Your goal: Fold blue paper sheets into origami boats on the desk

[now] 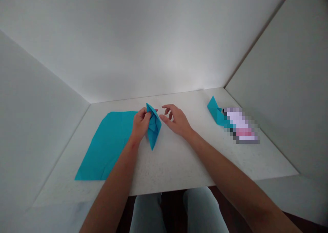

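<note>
Closest to you are your own knees in pale trousers [146, 214], tucked at the near edge of the white, flat-topped table [166, 173]. A bit past that edge, on your left, lies a big flat sheet of bright blue paper [102, 147], with faint crease lines in it and your left arm over part of it. Next come your hands, near the middle of the table. Your left hand [140, 123] is pinching a small folded piece of bright blue paper [155, 132] — long, pointy at both ends, with a pocket open in its middle. You have it standing on end, just beside the flat sheet; I can't tell if its bottom tip touches the table. Your right hand [178, 119] looks to hold nothing: its fingers are curved and apart, and its thumb is right by the paper's edge, maybe touching, maybe not. My guess is that you are at the shaping step, opening up the folds. The next move seems to call for your right hand to take the free side gently — pull too hard and the paper could rip. Farther off to the right sits another folded blue paper shape with a sharp peak [214, 111], partly hidden by a blurred pale-and-pink thing [242, 125] that I can't make out. Behind it all stands the plain white wall [153, 52].
</note>
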{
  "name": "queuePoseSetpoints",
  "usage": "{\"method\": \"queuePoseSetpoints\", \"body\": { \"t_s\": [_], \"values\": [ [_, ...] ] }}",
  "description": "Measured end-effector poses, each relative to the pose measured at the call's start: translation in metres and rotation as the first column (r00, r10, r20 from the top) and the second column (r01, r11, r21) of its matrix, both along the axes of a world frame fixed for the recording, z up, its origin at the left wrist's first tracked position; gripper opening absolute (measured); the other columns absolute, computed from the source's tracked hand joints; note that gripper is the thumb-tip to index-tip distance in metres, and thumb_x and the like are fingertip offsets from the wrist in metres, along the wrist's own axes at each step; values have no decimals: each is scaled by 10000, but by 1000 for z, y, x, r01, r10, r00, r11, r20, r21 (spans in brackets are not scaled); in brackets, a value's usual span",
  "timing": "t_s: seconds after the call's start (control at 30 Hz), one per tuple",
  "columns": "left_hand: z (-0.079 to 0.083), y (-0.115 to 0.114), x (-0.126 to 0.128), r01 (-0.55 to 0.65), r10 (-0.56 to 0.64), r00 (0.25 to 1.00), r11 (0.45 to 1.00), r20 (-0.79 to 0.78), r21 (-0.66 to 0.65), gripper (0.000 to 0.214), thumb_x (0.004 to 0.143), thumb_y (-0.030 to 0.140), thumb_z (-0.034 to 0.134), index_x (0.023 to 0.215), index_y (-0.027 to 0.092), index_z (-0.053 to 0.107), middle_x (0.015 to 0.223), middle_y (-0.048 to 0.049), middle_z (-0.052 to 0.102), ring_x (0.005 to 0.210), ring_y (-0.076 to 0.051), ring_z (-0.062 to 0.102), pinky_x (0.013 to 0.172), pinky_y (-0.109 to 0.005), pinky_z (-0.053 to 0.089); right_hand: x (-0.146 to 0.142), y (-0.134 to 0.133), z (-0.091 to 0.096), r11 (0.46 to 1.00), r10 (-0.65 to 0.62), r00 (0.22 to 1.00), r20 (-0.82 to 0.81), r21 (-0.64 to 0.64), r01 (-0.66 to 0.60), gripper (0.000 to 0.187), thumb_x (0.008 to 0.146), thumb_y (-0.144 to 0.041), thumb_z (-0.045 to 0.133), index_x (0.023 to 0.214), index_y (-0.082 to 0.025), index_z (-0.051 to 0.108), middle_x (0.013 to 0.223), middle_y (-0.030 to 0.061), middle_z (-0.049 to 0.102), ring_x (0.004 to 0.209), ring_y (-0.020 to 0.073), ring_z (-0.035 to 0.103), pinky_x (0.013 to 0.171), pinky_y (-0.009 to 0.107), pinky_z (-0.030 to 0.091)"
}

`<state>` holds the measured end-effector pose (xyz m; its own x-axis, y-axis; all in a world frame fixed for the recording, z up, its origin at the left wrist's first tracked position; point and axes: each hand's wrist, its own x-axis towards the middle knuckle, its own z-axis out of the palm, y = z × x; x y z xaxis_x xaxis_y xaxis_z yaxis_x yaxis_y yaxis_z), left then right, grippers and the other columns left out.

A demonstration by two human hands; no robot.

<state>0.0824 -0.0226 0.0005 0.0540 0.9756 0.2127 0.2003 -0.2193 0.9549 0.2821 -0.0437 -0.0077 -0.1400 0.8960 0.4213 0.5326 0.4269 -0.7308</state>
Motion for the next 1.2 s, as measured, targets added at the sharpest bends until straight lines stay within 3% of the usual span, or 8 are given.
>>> {"method": "queuePoseSetpoints", "body": {
  "t_s": [0.07, 0.17, 0.23, 0.33, 0.57, 0.8, 0.97, 1.2],
  "values": [
    [0, -3, 3, 26, -26, 999, 1000, -39, 1, 235, 909, 401, 614, 776, 210, 646, 989, -78, 817, 863, -201, 739, 728, -291, 573, -3, -2, -2, 998, 55, 998, 5, -16, -55, 545, 971, -607, 686, 1372, -247, 608, 1130, 67, 739, 738, 179, 673, 773, 354, 567],
    [-6, -3, 5, 44, -47, 997, 998, -59, -40, 248, 910, 381, 622, 728, 226, 555, 779, -17, 730, 715, -161, 665, 606, -245, 486, -4, -1, -7, 993, 86, 996, -29, -76, -88, 493, 960, -440, 668, 1407, -255, 572, 1127, 61, 733, 777, 186, 689, 726, 337, 574],
    [-13, -2, 5, 43, -48, 997, 997, -68, -68, 279, 915, 402, 637, 730, 234, 515, 630, 32, 598, 580, -133, 567, 522, -226, 388, 0, 2, -10, 992, 76, 997, -35, -97, -79, 483, 951, -355, 622, 1418, -256, 552, 1130, 64, 726, 793, 191, 687, 695, 327, 572],
    [-18, 0, 7, 57, -63, 996, 994, -67, -89, 289, 929, 457, 661, 790, 239, 532, 573, 67, 494, 492, -109, 466, 479, -218, 313, 6, 6, -12, 999, 13, 1000, -18, -50, -14, 471, 955, -316, 588, 1422, -269, 541, 1202, 82, 698, 830, 204, 668, 731, 350, 588],
    [-20, 3, 10, -29, 31, 999, 999, -39, 41, 274, 932, 485, 698, 975, 220, 644, 909, -18, 705, 677, -121, 616, 587, -231, 471, 11, 7, -8, 991, -62, 991, 120, 127, 47, 141, 1001, -326, 608, 1086, -266, 704, 1203, 103, 617, 995, 246, 635, 862, 397, 601],
    [-24, 3, 9, 82, -75, 991, 995, -113, 61, 322, 973, 518, 682, 1022, 204, 734, 927, -39, 779, 740, -148, 702, 635, -236, 528, 13, 11, -5, 988, -32, 990, 141, 151, 10, 240, 964, -466, 739, 970, -231, 788, 923, 63, 667, 896, 246, 654, 843, 419, 535],
    [-23, 0, 8, 156, -142, 981, 983, -131, 100, 270, 974, 417, 685, 1117, 204, 769, 1048, -77, 812, 842, -180, 754, 681, -260, 583, 13, 15, -7, 996, -8, 998, 56, 93, 3, 240, 985, -452, 705, 913, -227, 745, 836, 33, 669, 770, 197, 622, 769, 366, 506],
    [-24, -2, 11, 219, -196, 967, 965, -163, 142, 384, 960, 389, 710, 1296, 204, 716, 1243, -118, 769, 1000, -214, 745, 828, -324, 613, 7, 14, -6, 995, 39, 979, -201, -78, -56, 315, 1019, -540, 621, 912, -248, 667, 904, 26, 710, 838, 201, 646, 787, 342, 526]
  ]
}}
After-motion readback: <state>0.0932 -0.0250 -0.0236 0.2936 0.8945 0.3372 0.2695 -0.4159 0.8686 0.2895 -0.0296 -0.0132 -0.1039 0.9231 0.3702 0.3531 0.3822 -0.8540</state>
